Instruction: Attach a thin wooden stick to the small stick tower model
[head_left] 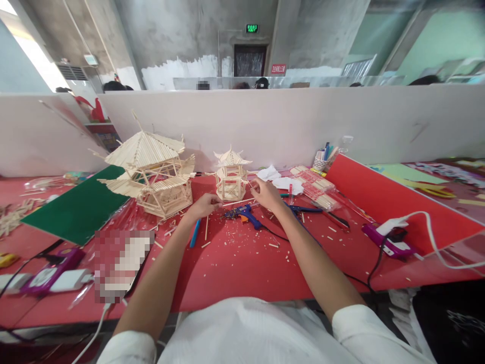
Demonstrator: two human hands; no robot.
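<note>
Thin stick: I see a long, pale wooden stick, thin and straight, held nearly level just above the red tabletop, in front of the small model.
Left hand: my left hand is closed in a narrow pinch on the stick's left end.
Right hand: my right hand is curled near the stick's right end, fingertips close to the small model; I cannot tell whether it grips the stick.
Small model: a small pale pavilion built of wooden sticks, with a tiered, upturned roof and latticed walls, stands upright just behind both hands.
Large model: a larger stick-built pavilion stands to its left, beside a green sheet.
Glue gun: a blue hot-glue gun lies on the tabletop between my forearms.
Litter: short stick offcuts are scattered around it.
</note>
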